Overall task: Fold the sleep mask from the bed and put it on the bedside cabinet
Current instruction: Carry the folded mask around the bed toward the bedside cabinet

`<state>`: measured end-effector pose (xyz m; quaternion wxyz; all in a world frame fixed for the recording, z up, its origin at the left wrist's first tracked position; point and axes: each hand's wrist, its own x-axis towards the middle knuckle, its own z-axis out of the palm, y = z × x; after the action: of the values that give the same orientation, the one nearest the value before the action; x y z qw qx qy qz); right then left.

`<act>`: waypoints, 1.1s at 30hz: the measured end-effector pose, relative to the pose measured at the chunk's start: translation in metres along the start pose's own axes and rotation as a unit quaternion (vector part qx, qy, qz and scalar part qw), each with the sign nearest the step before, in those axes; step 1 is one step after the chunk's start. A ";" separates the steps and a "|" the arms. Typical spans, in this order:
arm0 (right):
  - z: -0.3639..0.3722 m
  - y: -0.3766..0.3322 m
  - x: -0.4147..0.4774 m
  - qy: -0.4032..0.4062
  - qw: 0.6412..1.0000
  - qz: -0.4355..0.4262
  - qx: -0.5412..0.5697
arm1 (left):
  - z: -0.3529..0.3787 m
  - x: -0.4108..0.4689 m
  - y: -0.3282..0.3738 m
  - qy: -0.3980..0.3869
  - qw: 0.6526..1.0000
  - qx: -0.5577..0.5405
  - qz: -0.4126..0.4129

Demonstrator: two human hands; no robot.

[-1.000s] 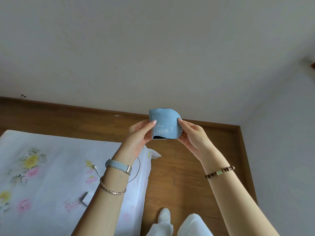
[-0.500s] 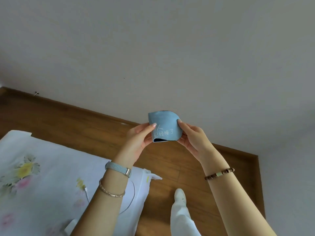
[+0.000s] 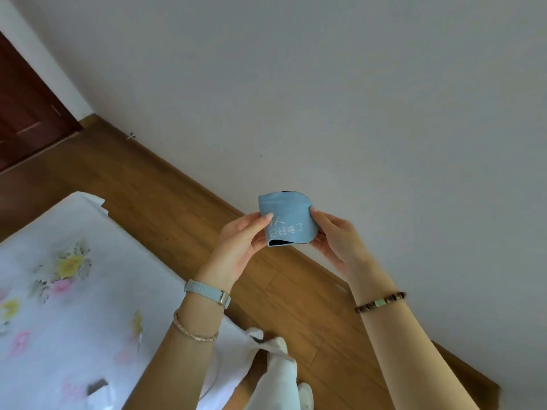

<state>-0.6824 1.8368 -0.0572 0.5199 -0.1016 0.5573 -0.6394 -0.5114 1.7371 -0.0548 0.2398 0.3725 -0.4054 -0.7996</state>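
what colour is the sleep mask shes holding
Light blue with white writing; the sleep mask has a dark inner side, seen in the head view.

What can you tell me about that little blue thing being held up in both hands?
It is the sleep mask, light blue soft-looking fabric with white Chinese characters printed on its front. It is folded over, with a dark inner layer showing along the top edge and at the open bottom edge. It is held up in the air in front of the pale wall, above the wooden floor. The left hand pinches its left side, thumb on the front, and the right hand grips its right edge. Nothing else touches it.
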 end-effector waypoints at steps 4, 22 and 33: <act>0.021 -0.015 0.051 -0.028 0.999 0.025 -0.030 | -0.013 0.033 0.017 0.029 0.999 -0.019 0.013; 0.213 -0.077 0.262 -0.188 0.971 0.060 -0.138 | -0.140 0.168 0.146 0.185 0.976 -0.041 0.106; 0.357 -0.049 0.373 -0.333 0.910 0.117 -0.219 | -0.238 0.207 0.205 0.360 0.917 -0.082 0.149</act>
<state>-0.6197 1.3219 -0.0564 0.7111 -0.3539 0.4855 -0.3651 -0.4325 1.3692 -0.0627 0.5159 0.5493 -0.2754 -0.5969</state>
